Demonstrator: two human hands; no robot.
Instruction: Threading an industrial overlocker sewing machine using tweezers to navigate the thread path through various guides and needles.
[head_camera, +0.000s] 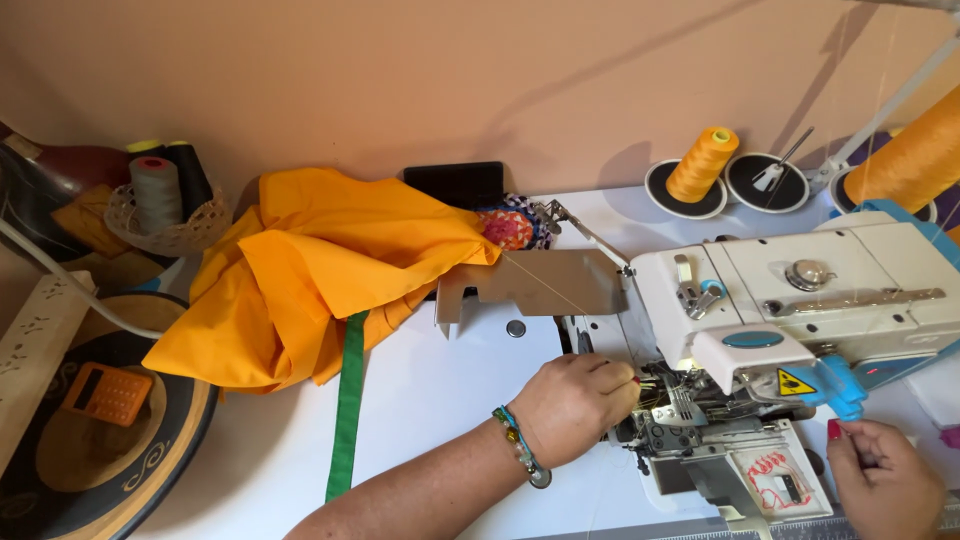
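Head view: white table, peach wall; hands apart, left hand pinching serger threads.

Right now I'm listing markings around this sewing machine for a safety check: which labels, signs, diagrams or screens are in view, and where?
Warning label: yellow triangle sticker with a black symbol, on the machine's front cover, right of the left hand.
Threading diagram: white panel with red lines, on the open lower cover, left of the right hand.
Calculator: small, orange, lying on the round tray at far left.
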